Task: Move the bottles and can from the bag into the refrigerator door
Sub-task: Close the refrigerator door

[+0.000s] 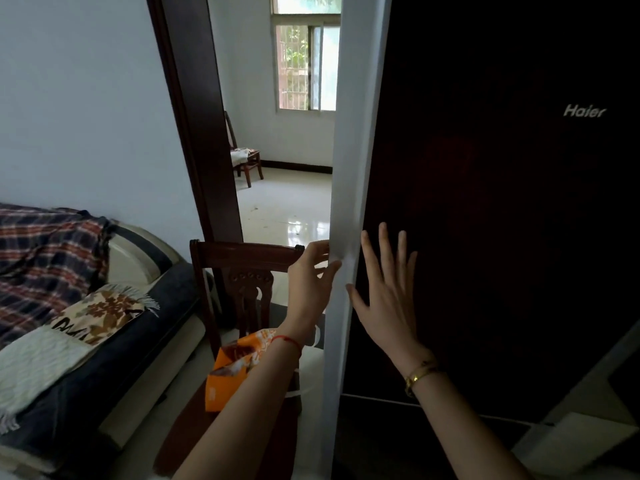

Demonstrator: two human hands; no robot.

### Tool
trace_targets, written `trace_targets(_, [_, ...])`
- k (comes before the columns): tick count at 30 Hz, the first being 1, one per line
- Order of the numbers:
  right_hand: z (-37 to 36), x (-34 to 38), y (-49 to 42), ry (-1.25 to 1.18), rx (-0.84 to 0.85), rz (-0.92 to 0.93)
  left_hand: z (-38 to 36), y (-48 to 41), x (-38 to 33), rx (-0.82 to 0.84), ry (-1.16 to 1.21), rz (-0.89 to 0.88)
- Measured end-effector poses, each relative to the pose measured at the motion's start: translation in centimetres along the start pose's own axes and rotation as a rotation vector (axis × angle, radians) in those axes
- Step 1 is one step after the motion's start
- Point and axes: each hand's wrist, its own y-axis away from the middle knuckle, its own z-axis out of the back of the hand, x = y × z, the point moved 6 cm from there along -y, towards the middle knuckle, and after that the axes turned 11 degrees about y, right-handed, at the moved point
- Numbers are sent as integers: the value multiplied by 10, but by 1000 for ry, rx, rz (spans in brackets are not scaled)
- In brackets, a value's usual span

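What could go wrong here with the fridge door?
The left hand grips the edge of the fridge door while the right hand lies flat on its front: fingers could get pinched. The chair with the orange bag stands close beside the door, so a swing might knock it.

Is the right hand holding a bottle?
No, the right hand lies flat with straight fingers on the dark refrigerator door, holding nothing.
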Motion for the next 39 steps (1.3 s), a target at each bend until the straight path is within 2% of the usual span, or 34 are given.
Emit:
trace_targets(12, [-26,-5,-36,112,76,-78,-9,-57,39,48,4,40])
trace_targets(21, [-37,-3,-41,163,81,-125,-6,-78,56,24,79,97])
trace_targets(33, [-32,3,-41,166,95,-181,-4,-86,61,142,95,97])
trace_targets(39, [-24,10,-40,142,115,-206,-2,-81,58,256,54,68])
